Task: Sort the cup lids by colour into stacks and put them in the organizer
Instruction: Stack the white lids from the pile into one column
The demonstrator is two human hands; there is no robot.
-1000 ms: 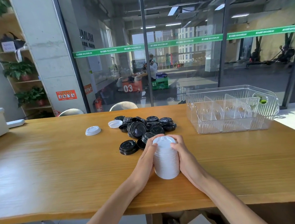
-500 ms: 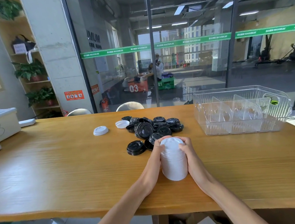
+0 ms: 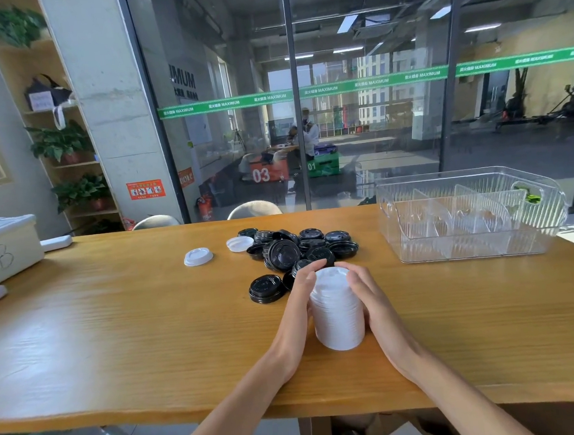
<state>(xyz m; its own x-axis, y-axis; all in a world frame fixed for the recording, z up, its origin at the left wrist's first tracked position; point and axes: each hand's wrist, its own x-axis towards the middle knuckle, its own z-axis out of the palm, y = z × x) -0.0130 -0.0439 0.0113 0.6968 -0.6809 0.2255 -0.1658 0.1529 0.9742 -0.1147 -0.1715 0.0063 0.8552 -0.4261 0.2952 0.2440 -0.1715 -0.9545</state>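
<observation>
I have both hands on the tall stack of white plastic cup lids (image 3: 337,311), which stands upright on the wooden surface (image 3: 116,333) just below the centre of the frame. My left hand (image 3: 296,307) cups its left side with the fingers curled round the top rim, and my right hand (image 3: 371,298) wraps the right side the same way, so the stack is gripped between them. Directly above the stack lies a loose heap of black plastic cup lids (image 3: 301,247), some overlapping, with one small black stack (image 3: 266,288) a little apart at its lower left. Two single white lids rest left of the heap: one (image 3: 198,256) on its own, the other (image 3: 239,244) touching the heap's edge. The clear ribbed plastic organizer (image 3: 473,247) with upright dividers sits at the right of the frame, well apart from my hands. A white lidded box marked "B" (image 3: 5,251) sits at the left edge.
</observation>
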